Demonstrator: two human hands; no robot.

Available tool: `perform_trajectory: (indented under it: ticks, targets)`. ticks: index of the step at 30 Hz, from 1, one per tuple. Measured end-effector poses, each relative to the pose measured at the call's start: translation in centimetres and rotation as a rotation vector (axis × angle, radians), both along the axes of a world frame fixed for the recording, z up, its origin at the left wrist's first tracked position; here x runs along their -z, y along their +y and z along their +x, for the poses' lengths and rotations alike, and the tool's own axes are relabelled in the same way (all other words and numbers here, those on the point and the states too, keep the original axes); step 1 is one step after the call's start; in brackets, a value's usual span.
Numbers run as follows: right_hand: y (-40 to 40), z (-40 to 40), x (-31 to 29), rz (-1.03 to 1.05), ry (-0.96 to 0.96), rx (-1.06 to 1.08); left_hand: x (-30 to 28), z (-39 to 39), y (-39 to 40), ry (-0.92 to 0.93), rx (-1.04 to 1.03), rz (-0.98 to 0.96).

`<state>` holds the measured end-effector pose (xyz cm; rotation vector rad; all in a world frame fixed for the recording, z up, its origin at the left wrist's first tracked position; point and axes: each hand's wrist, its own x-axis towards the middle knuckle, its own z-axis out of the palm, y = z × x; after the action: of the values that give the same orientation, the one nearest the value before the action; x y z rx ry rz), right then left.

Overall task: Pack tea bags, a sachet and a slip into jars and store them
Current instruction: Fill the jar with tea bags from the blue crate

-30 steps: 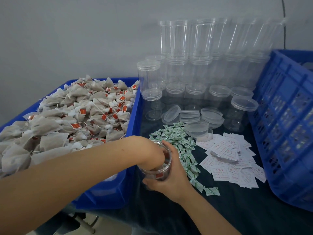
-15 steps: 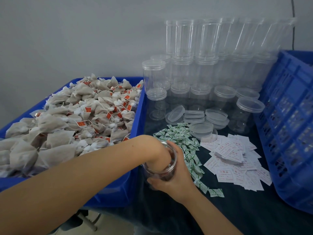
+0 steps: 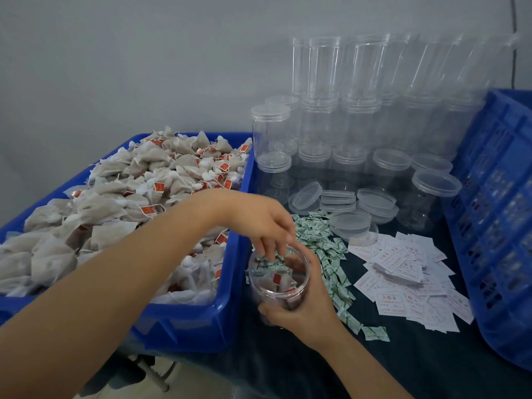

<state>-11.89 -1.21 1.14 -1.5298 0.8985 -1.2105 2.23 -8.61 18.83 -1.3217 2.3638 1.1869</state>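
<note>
We steady the open jar [image 3: 278,279] upright at the near edge of the table, just right of the bin of tea bags [image 3: 121,214], and push the contents down evenly so sachet and slip still fit. Right hand [image 3: 302,309] curls round the jar's near wall. Left hand [image 3: 259,223] hangs over the mouth, fingers [image 3: 269,250] loosely spread, tips dipping inside; whether they pinch anything we cannot tell.
</note>
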Motion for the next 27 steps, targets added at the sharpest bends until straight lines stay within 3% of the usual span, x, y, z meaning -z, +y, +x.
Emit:
perform_trajectory:
  ticks: [2,4,7,9,14,20,27]
  targets:
    - [0.1,-0.1,0.1,0.004,0.012,0.022,-0.5,1.3,-0.7,0.12,-0.112,-0.151]
    - [0.1,-0.1,0.2,0.013,0.025,0.035,-0.4,3.0,-1.7,0.128,-0.215,-0.404]
    - [0.2,-0.1,0.3,0.024,0.036,0.026,1.3,4.9,-3.5,0.04,-0.378,-0.691]
    - [0.3,-0.2,0.3,0.02,0.039,0.024,2.9,5.8,-4.4,-0.044,-0.475,-0.785]
    - [0.4,-0.3,0.0,0.018,0.049,0.017,6.2,6.4,-5.2,-0.151,-0.622,-0.806]
    - [0.3,-0.2,-0.1,0.015,0.071,0.038,7.6,6.9,-5.8,-0.286,-0.528,-0.7]
    - [0.5,-0.2,-0.1,0.027,0.067,0.037,8.4,5.8,-5.5,-0.221,-0.648,-0.731]
